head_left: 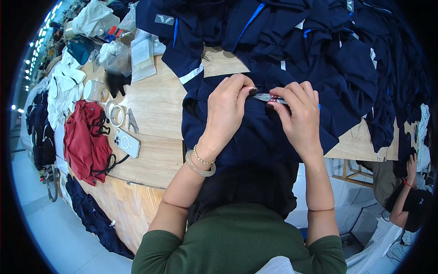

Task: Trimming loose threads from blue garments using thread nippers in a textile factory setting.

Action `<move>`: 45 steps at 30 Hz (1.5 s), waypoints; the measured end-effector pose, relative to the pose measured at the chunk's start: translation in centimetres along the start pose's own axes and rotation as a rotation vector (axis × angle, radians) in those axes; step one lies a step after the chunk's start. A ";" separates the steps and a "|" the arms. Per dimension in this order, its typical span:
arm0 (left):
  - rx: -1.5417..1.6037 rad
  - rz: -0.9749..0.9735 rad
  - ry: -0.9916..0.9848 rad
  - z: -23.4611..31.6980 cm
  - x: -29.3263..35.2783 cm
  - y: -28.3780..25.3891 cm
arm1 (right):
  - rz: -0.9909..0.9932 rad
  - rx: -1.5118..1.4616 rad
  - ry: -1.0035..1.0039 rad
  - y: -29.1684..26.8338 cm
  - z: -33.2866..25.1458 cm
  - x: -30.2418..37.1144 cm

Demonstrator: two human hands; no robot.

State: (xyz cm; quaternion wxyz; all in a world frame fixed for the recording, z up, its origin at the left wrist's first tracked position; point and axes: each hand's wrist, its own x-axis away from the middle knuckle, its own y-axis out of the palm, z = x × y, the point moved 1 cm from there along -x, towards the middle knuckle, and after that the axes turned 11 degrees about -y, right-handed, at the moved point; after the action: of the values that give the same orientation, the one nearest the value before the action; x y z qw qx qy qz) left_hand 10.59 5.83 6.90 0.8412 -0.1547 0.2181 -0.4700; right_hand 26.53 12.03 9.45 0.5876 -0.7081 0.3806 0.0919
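Note:
A navy blue garment [246, 132] lies bunched on the table edge in front of me. Above it, my right hand [299, 107] is closed around small thread snips [269, 98] with silver blades and a red patch, their tips pointing left. My left hand [228, 107] is just left of the blade tips, thumb and forefinger pressed together in a pinch over the garment. Whether fabric or a loose thread is between those fingers is too small to tell. The snips' handle is partly hidden by my right fingers.
More navy garments [315, 50] are heaped along the far side and right. On the left of the wooden table [155, 114] are a phone [127, 143], tape rolls [117, 116], a red garment [86, 141] and plastic bags [114, 57]. Another person's arm [404, 201] shows at lower right.

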 end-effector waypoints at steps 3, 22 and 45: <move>0.009 0.003 -0.014 0.0 0.0 0.0 | 0.010 -0.023 0.011 0.3 0.0 0.1; 0.292 -0.277 -0.222 -4.3 -1.4 -4.9 | 0.143 -1.252 0.681 0.6 5.6 4.6; -0.610 0.630 0.629 0.5 -2.6 -11.2 | 0.663 -0.390 -0.050 -5.6 2.2 2.9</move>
State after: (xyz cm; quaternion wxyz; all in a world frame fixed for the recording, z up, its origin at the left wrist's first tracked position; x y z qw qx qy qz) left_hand 1.57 2.35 13.13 0.7524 -0.1708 0.6220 -0.1339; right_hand 32.85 12.89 11.36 0.3894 -0.6425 0.5498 0.3650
